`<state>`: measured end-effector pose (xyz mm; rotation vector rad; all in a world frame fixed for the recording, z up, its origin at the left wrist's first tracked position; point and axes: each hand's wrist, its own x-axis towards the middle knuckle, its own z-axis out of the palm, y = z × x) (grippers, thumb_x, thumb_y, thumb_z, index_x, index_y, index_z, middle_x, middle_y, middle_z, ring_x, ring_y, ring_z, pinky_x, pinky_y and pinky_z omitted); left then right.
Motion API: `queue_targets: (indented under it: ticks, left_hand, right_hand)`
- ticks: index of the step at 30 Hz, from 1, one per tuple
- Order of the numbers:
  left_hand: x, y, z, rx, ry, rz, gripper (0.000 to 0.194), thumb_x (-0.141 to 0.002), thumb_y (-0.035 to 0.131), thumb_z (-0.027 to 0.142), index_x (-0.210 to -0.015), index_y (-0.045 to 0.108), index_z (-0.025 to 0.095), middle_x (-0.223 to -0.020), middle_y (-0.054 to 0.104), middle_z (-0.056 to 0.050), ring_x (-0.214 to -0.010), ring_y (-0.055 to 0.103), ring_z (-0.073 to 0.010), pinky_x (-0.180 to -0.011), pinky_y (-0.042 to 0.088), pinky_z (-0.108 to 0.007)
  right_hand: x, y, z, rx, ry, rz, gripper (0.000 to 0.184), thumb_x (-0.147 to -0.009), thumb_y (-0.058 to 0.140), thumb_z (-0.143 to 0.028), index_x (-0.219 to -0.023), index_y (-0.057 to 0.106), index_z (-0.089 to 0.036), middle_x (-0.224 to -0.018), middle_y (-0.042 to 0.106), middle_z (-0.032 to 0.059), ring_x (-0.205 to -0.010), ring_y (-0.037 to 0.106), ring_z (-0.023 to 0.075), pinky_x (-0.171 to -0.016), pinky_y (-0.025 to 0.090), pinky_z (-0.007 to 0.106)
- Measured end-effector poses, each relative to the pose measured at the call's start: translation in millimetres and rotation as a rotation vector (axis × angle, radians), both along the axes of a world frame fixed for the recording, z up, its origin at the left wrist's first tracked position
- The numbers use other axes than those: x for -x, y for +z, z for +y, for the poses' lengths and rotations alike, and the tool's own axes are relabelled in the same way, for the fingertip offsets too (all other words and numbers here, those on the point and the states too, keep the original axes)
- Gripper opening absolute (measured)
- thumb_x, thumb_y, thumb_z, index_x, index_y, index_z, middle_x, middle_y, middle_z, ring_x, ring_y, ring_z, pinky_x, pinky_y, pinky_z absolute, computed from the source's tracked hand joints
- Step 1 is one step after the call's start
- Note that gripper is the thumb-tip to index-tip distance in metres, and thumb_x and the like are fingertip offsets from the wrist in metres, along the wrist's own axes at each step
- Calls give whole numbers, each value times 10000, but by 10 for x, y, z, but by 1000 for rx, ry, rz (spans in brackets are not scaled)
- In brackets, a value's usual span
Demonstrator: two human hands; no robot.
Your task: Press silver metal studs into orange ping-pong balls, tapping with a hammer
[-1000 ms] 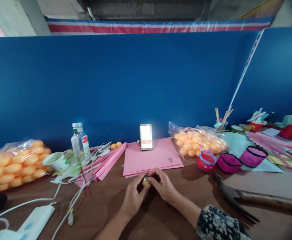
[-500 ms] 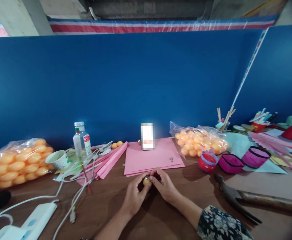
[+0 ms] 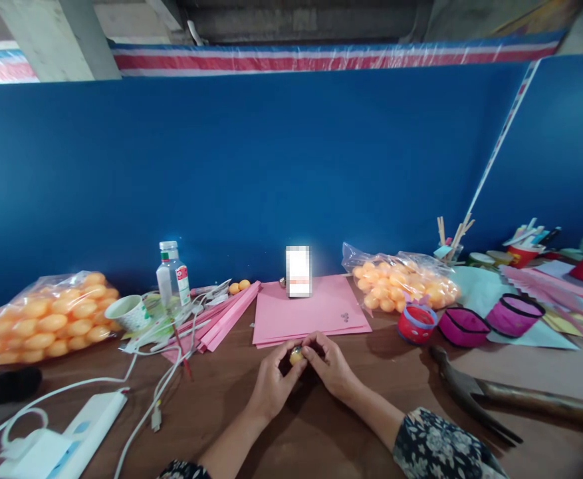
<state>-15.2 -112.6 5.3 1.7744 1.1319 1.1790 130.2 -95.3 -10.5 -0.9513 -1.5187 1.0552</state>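
Observation:
Over the brown table, close to the lower edge of the pink paper (image 3: pixel 311 319), my two hands meet around a small round, yellowish, shiny thing (image 3: pixel 296 356). My left hand (image 3: pixel 275 376) holds it between thumb and fingers from the left. From the right, my right hand (image 3: pixel 331 366) pinches at its upper side with thumb and index finger. Fingers cover much of it, and its kind is too small to make out. On the pink paper a phone-like upright thing (image 3: pixel 299 273) stands with its front blurred, and a cluster of small dark pieces (image 3: pixel 345 318) lies at right.
A claw hammer (image 3: pixel 500 392) lies at right, near fabric rings (image 3: pixel 463 326) and a red cup (image 3: pixel 417 322). Bags of orange balls (image 3: pixel 46 319) stand left and right (image 3: pixel 395 283). White cables (image 3: pixel 161 379), a power strip (image 3: pixel 82 432), a bottle (image 3: pixel 174 276) and pink strips (image 3: pixel 231 319) occupy the left.
The view has shifted slightly, so most things sit a little further right. My hands keep hold of the small round thing, with fingers in nearly the same pose.

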Motion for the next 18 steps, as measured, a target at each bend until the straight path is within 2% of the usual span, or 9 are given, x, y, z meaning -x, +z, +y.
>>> queue_targets:
  ticks: [7,12,15,18]
  left_hand:
    - [0,-35,19,43,0,-32,342,-742,575,338,-1039,552,170,-1038,625,-88,-938,583,-207,-862,441,-338]
    - [5,-71,22,85,7,-50,368,-732,581,354,-1046,530,169,-969,628,-61,-865,591,-186,-782,468,-309]
    - [14,-104,28,99,16,-35,348,-733,576,353,-1026,538,167,-883,629,-35,-771,593,-163,-710,478,-286]
    - [17,-104,29,84,29,-9,340,-727,578,331,-1023,548,167,-921,636,-45,-816,596,-172,-751,472,-296]
  right_hand:
    - [14,19,-24,-12,-13,-20,84,-802,503,-258,-821,548,-189,-770,602,9,-730,559,149,-682,444,252]
    - [-101,137,45,-95,-58,-135,138,-831,462,-270,-892,555,-188,-824,624,30,-750,580,153,-674,445,252]
    - [-375,214,188,-199,-235,-298,157,-837,443,-269,-887,567,-187,-855,627,41,-773,578,161,-663,430,247]
    - [-713,203,329,-217,-468,-636,172,-831,431,-246,-907,577,-198,-884,631,43,-709,568,160,-633,398,252]
